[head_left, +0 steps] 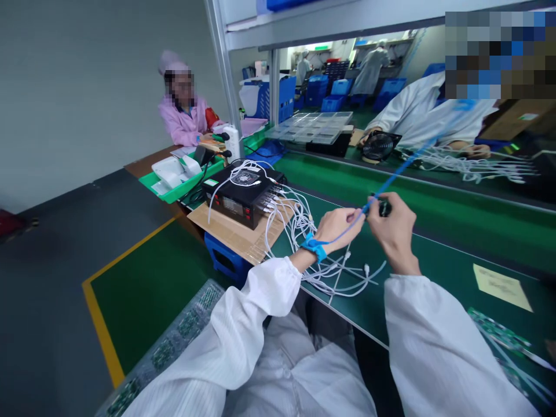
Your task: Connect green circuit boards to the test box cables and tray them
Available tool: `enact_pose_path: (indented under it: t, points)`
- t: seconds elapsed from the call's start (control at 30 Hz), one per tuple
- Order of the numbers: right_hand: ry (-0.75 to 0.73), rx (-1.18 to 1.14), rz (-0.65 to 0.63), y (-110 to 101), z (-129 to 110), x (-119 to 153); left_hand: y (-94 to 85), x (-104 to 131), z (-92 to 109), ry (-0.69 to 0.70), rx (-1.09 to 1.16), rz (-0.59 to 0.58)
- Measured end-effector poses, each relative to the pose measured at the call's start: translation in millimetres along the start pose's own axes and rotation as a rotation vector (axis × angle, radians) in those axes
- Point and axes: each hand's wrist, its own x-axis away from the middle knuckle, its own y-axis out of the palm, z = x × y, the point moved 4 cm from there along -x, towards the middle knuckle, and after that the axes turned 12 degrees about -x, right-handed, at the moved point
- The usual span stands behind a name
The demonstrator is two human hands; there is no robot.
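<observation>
My left hand is closed in a pinch in front of me, above the green bench. Its fingertips meet those of my right hand, and what they pinch is hidden. My right hand is closed on a small dark object with a greenish edge, too small to name surely. A blue wrist strap circles my left wrist. Its blue cord passes by my fingers and rises to the upper right. Below my left hand lie tangled white cables with small plugs.
A black box with a fan, white cables plugged into it, sits on cardboard. Green trays stand beyond it. Right lie a yellow note and green circuit boards. Packed boards are at lower left. Co-workers sit left and opposite.
</observation>
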Motion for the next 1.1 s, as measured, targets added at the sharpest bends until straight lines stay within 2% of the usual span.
enact_pose_path:
  t: [0.07, 0.17, 0.27, 0.4, 0.63, 0.73, 0.87, 1.0, 1.1]
  points:
    - [0.131, -0.076, 0.105, -8, 15, -7, 6.5, 5, 1, 0.072, -0.142, 0.010]
    - [0.307, -0.306, 0.217, -16, 24, -13, 18.8, 0, -5, 0.072, -0.331, 0.032]
    - [0.493, -0.550, 0.291, -15, 22, -13, 30.8, -9, -8, 0.109, -0.349, 0.001]
    - [0.644, -0.722, 0.325, -9, 28, -12, 39.3, -15, -4, 0.134, -0.251, -0.083]
    - [0.893, -0.886, 0.331, 10, 76, -5, 42.0, -14, -4, 0.047, -0.398, -0.109]
    - [0.927, -0.938, 0.298, 16, 85, -5, 44.0, -18, -5, 0.037, -0.383, -0.110]
    - [0.880, -0.947, 0.324, 14, 81, -7, 41.2, -27, -7, 0.025, -0.348, -0.117]
    - [0.810, -0.983, 0.320, 12, 74, -7, 36.6, -35, -9, 0.072, -0.146, -0.192]
    - [0.814, -0.993, 0.321, 18, 78, -6, 33.6, -38, -9, 0.078, -0.080, -0.176]
